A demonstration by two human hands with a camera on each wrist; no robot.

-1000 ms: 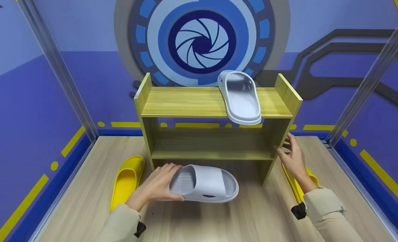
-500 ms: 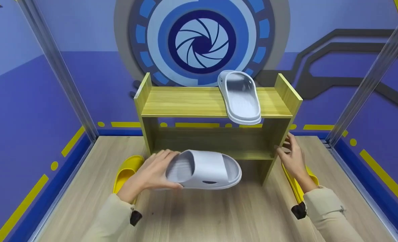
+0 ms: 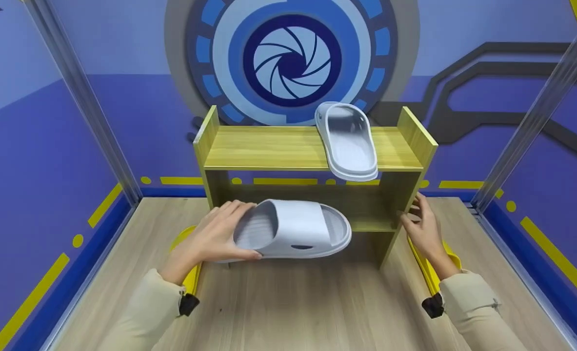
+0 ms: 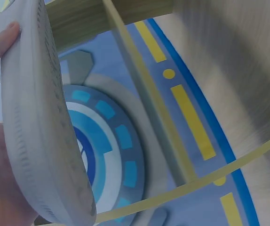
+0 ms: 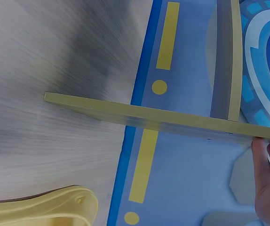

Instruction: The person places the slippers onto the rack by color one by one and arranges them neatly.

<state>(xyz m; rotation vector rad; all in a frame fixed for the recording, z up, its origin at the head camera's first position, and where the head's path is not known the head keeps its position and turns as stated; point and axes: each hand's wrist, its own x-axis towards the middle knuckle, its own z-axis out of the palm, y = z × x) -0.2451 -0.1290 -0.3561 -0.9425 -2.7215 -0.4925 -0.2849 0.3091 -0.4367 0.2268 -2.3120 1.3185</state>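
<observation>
My left hand (image 3: pixel 208 239) grips a light grey slide slipper (image 3: pixel 303 226) by its heel, thumb on the near side and fingers over the far side. The slipper is held in the air before the wooden shoe rack (image 3: pixel 264 148), toe to the right. In the left wrist view its ridged sole edge (image 4: pixel 36 117) fills the left side. My right hand (image 3: pixel 425 231) holds the rack's right side panel, with fingers (image 5: pixel 258 157) on the outer face and the thumb at the front edge. A second grey slipper (image 3: pixel 350 146) lies on the top shelf, heel overhanging the front.
One yellow slipper (image 3: pixel 192 280) stands left of the rack, mostly hidden behind my left hand and sleeve. Another yellow slipper (image 3: pixel 427 273) lies right of the rack, partly under my right forearm. Patterned blue walls enclose the wooden tabletop (image 3: pixel 288 312) at the back and sides.
My left hand has raised the grey slipper from near the bottom opening to in front of the middle shelf, moving slightly left. My right hand keeps its place on the panel.
</observation>
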